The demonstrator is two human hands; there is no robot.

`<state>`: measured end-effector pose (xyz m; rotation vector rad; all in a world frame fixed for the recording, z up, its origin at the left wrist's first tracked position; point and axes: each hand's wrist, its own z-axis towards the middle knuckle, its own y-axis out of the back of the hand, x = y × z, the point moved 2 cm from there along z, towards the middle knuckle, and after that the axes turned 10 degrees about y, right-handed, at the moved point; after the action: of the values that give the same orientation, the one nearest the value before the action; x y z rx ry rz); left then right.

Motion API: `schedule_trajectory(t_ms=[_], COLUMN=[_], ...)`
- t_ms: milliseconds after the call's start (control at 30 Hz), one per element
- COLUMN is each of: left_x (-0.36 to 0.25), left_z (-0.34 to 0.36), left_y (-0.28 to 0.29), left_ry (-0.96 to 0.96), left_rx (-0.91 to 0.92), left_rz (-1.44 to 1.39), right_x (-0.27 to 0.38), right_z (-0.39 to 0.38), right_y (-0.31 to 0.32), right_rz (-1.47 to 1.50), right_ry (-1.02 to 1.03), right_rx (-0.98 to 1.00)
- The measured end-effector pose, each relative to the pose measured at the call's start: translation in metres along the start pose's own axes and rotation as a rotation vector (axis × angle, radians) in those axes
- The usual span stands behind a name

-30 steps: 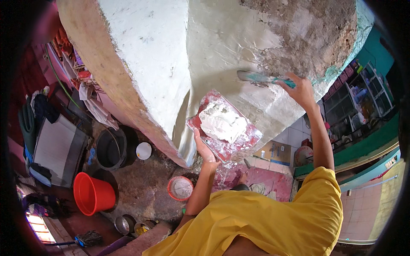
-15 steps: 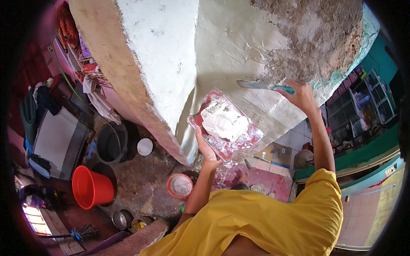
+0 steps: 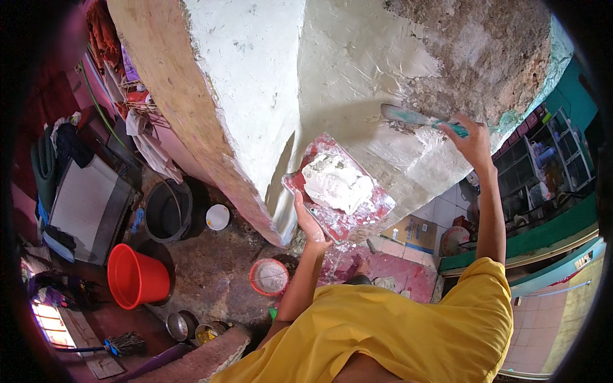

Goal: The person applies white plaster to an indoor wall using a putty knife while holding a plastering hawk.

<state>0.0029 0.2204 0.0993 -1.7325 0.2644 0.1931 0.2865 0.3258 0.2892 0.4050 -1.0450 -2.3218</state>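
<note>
My left hand (image 3: 309,222) grips the near edge of a red, paste-smeared board (image 3: 383,205). A thick mound of white plaster (image 3: 337,184) lies on top of it. Farther right, my right hand (image 3: 476,143) is closed around the teal handle of a putty knife (image 3: 405,115). Its wide blade points left and lies at the wall (image 3: 351,64); whether the whole edge touches cannot be told. Smooth whitish coating covers the wall's left and middle. A rough brown bare patch (image 3: 476,57) spreads over its upper right.
On the floor to the left are an orange-red bucket (image 3: 137,277), a black tub (image 3: 167,214), a white lid (image 3: 218,217) and a small red-rimmed pail (image 3: 269,277) of white material. Shelves (image 3: 555,153) stand at the right, above a green ledge. Cardboard (image 3: 412,232) lies below the wall.
My right hand has moved the putty knife to the right, and its blade now sits slightly higher on the wall. The board in my left hand has hardly moved.
</note>
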Motion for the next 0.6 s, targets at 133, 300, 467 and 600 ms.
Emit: schedule_trajectory(t_ms=[133,300,467,600], left_x=[0.0,-0.001,-0.002,-0.001], left_z=[0.003,0.002,0.002,0.003], left_y=[0.004,-0.004,-0.005,0.0], left_ry=[-0.03,0.031,0.023,0.005], left_rx=[-0.079,0.04,-0.006,0.01], left_rz=[0.048,-0.035,0.011,-0.008], right_x=[0.003,0.028,0.025,0.013], right_z=[-0.003,-0.004,-0.003,-0.012], right_y=[0.019,-0.009,-0.038,-0.017], right_rz=[-0.03,0.052,-0.034,0.019], right_ry=[0.024,0.093,0.098,-0.008], right_rx=[-0.051,-0.06,-0.043,-0.109])
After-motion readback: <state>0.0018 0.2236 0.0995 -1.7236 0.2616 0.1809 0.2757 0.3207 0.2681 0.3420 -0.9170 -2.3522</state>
